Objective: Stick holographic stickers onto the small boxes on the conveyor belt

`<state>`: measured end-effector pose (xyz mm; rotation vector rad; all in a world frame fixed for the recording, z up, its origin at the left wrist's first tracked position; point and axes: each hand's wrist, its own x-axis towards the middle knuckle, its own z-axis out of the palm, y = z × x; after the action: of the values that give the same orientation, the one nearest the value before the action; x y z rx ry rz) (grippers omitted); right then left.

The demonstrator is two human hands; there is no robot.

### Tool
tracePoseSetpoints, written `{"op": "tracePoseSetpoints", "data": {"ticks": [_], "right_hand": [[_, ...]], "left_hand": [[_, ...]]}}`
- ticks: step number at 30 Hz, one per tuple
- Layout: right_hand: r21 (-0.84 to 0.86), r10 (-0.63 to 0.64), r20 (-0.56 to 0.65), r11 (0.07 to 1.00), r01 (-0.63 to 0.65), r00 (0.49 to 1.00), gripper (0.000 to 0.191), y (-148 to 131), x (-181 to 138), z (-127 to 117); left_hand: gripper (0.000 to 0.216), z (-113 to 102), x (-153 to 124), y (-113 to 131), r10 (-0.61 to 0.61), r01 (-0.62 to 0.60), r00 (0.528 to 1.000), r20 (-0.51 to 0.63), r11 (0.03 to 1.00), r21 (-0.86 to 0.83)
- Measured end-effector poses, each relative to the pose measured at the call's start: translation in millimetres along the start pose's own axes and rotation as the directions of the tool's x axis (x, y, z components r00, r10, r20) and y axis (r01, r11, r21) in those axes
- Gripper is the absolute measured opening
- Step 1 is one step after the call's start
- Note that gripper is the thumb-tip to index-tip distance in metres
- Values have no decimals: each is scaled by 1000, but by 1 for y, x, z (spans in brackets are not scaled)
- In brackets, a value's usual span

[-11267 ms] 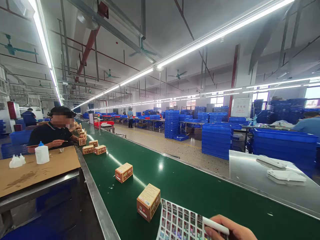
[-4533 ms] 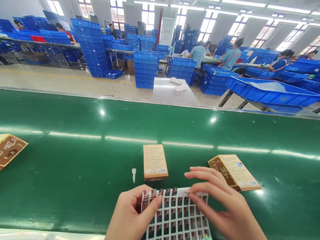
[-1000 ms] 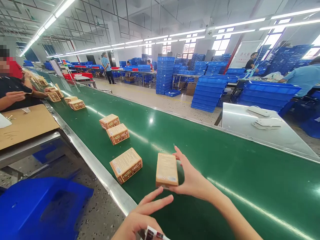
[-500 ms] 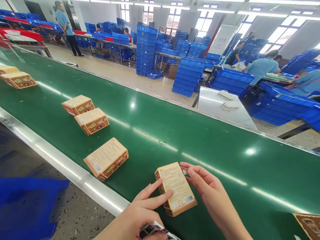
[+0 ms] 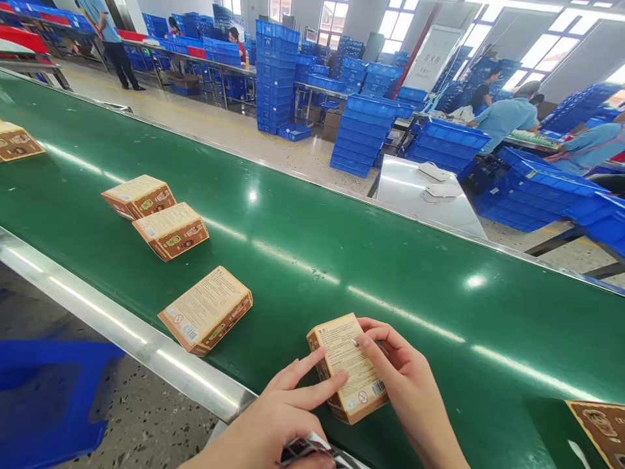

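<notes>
A small tan carton lies on the green conveyor belt right in front of me. My left hand rests its forefinger on the carton's top face while its lower fingers pinch a sheet of stickers at the bottom edge. My right hand wraps round the carton's right side, fingertips pressing on its upper face. Another carton lies a little to the left, near the belt's metal rail.
Two more cartons lie further left on the belt, another at the far left, one at the bottom right. A blue crate stands on the floor. Across the belt are a steel table, blue crate stacks and workers.
My view has swung down from the line to the belt. The right hand drew the carton nearer; now both hands are on it, the right fingers pressing its top.
</notes>
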<state>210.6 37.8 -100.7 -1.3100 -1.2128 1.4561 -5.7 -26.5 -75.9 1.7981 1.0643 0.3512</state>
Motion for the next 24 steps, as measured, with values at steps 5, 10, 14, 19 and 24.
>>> {"op": "tracePoseSetpoints", "data": {"ticks": [5,10,14,19,24], "right_hand": [[-287,-99,-101,956,66,990,33,4,-9,-5],[-421,-167,-234,905,55,958,50,-4,-8,-9],[-555,-239,-218,828,81,946,43,-12,-3,-23],[-681,-513,111,584,442,851,20,-29,-24,-26],[-578,-661,527,184,795,535,15,-37,-40,-1]], "left_hand": [[16,5,6,4,43,-42,999,16,999,-26],[14,17,13,-8,146,-146,989,-3,989,-31],[19,21,6,-6,53,-68,988,-143,993,-102],[43,8,-11,11,-333,237,894,-299,919,-315],[44,4,-11,16,-315,156,897,-309,881,-446]]}}
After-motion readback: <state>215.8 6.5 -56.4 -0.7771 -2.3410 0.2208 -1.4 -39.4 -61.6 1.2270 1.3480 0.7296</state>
